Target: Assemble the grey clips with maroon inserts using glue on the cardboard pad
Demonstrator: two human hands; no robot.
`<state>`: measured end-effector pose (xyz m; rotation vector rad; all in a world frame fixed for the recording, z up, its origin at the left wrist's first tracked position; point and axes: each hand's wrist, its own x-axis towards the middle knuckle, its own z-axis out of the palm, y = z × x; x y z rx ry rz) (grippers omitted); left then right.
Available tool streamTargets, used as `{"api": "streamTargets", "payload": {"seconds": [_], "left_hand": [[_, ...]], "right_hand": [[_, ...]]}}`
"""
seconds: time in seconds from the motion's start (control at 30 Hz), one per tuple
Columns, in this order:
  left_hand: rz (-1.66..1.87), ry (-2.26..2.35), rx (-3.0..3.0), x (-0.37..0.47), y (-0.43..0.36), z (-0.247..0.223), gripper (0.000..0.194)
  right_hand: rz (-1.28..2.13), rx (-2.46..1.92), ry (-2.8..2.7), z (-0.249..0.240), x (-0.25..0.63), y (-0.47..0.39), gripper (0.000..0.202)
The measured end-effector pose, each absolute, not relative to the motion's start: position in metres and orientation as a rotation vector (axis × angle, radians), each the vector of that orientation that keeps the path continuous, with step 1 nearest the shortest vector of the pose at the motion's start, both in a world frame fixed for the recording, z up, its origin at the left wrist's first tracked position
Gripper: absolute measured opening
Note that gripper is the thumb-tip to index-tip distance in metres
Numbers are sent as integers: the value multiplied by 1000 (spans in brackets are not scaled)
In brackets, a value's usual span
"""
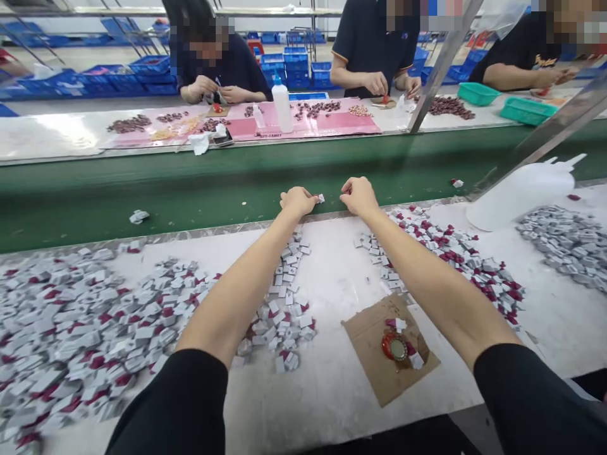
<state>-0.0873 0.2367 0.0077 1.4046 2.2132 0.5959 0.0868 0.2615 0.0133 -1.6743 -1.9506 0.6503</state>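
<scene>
Both of my arms reach forward over the edge of the green belt. At the belt's near edge, my left hand (300,201) is closed, with a small grey-white piece (321,198) at its fingertips. To its right, my right hand (359,196) is pinched closed; a bit of dark red shows at the fingers, too small to name. Below my right forearm lies a cardboard square (377,370) bearing an orange-red ring with a round pale disc (397,347) and a few maroon-and-grey pieces.
Heaps of grey and maroon pieces (109,322) cover the left of the white table; more pieces (446,246) lie right. A white plastic vessel (526,189) stands near a slanted metal post (443,69). Across the green belt (213,196), several people work beside a white bottle (281,104).
</scene>
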Motion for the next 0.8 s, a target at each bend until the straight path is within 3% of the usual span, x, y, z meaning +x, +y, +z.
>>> {"api": "streamTargets", "payload": {"seconds": [0.13, 0.2, 0.43, 0.67, 0.8], "left_hand": [[464, 2138, 1640, -101, 189, 16, 26], [406, 2036, 1785, -105, 153, 20, 19], [144, 1887, 2316, -99, 81, 12, 22], [551, 1633, 2042, -73, 67, 24, 10], [633, 1327, 1571, -51, 42, 25, 19]], "right_hand": [[662, -1531, -1946, 26, 127, 228, 23], [713, -1401, -1893, 33, 157, 195, 25], [1256, -1453, -1676, 44, 240, 54, 50], [1187, -1452, -1498, 36, 279, -13, 46], [1212, -1426, -1459, 26, 288, -39, 42]]}}
